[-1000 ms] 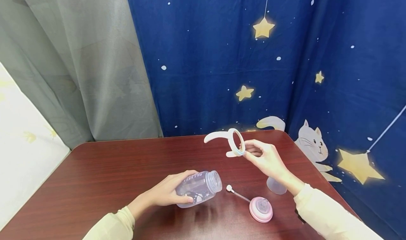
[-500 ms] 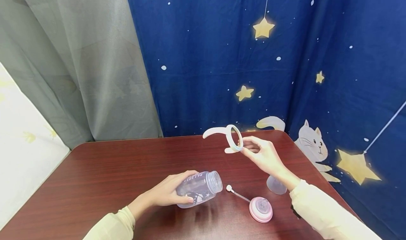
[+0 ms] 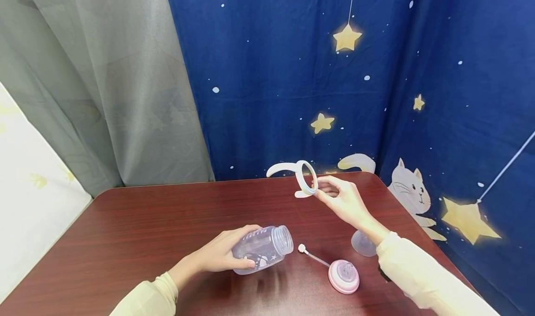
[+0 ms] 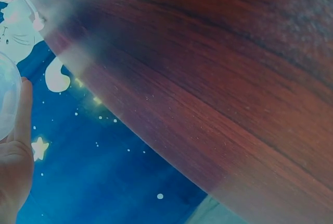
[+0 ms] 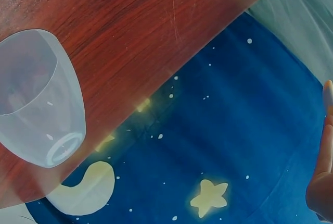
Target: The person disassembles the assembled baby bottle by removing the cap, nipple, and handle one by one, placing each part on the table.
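A translucent baby bottle (image 3: pixel 260 250) with printed markings lies tilted in my left hand (image 3: pixel 219 252), thumb along its near side, its threaded mouth uncovered and facing right. My right hand (image 3: pixel 343 202) pinches the lower right rim of a white bottle-handle ring (image 3: pixel 299 178), raised above the far part of the table with its curved grips pointing left. On the table to the right of the bottle sits a pink collar with a clear nipple (image 3: pixel 344 277); a thin straw (image 3: pixel 317 259) with a white weighted end reaches from it toward the bottle mouth.
A clear dome cap (image 5: pixel 47 99) stands on the table (image 3: pixel 167 223), partly hidden behind my right forearm in the head view. Blue star-print curtain (image 3: pixel 267 98) and a grey curtain (image 3: pixel 138 98) hang behind the table's far edge.
My right hand has moved a little up and to the left with the handle ring. The left hand and the bottle stay almost still, and the nipple collar has not moved.
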`<state>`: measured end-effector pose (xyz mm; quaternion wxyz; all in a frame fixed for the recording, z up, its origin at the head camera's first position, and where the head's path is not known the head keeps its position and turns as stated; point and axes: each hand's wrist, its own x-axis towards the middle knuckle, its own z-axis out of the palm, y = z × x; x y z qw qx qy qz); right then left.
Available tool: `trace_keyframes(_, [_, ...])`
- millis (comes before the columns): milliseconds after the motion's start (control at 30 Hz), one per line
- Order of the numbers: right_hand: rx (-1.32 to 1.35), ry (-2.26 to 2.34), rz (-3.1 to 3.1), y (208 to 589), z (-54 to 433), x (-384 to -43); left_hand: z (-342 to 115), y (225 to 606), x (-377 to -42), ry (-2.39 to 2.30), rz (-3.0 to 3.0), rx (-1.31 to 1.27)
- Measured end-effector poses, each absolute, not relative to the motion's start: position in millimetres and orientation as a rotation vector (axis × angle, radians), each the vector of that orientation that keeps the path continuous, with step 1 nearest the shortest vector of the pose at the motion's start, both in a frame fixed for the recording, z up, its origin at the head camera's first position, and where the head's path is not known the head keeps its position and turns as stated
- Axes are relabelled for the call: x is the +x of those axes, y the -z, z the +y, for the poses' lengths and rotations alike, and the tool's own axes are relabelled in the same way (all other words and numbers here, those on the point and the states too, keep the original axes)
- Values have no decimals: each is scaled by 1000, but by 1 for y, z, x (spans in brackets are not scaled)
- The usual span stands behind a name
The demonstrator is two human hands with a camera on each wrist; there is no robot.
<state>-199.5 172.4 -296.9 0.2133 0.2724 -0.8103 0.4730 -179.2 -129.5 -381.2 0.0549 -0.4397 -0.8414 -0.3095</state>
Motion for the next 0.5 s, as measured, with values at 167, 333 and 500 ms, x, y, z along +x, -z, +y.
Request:
trace_keyframes(167, [769, -1316, -2236, 300, 171, -204, -130, 382, -180, 931, -2549, -1341])
trace_keyframes(333, [780, -1345, -2227, 317, 174, -224, -131, 383, -181, 930, -2548, -1339])
trace_keyframes(500, [789, -1355, -2229, 326, 174, -234, -131, 383, -181, 924, -2549, -1338])
